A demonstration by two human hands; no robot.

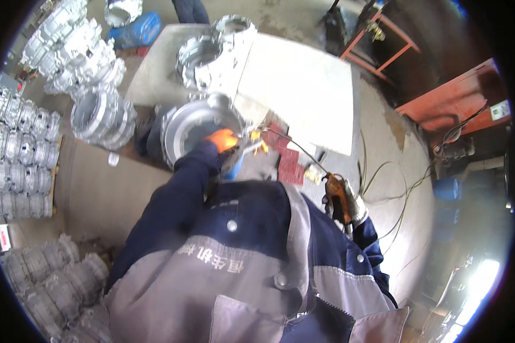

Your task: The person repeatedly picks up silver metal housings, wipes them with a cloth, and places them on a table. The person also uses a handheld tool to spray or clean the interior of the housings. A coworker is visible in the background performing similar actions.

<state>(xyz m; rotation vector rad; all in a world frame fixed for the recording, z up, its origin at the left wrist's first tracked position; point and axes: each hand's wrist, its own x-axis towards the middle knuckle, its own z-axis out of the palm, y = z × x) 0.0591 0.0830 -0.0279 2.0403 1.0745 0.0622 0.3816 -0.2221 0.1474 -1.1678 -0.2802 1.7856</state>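
A round silver cast-metal housing (178,132) stands at the near left of the bench, its wide opening facing up. My left hand (222,140), in an orange glove, is closed at the right side of its rim; the fingertips are partly hidden. My right hand (356,207), in a whitish glove, is wrapped round an orange-brown pistol-shaped tool (337,197). From this tool a long thin rod (303,150) reaches left toward the housing, its tip near some small yellow-orange pieces (257,140). Dark red blocks (289,163) lie under the rod.
More housings (200,57) stand on the pale bench top (303,80). Others are stacked at the left (23,154). A looped hose (403,194) trails at the right, near an orange metal cabinet (452,97). Someone's dark-trousered legs (190,10) show beyond the bench.
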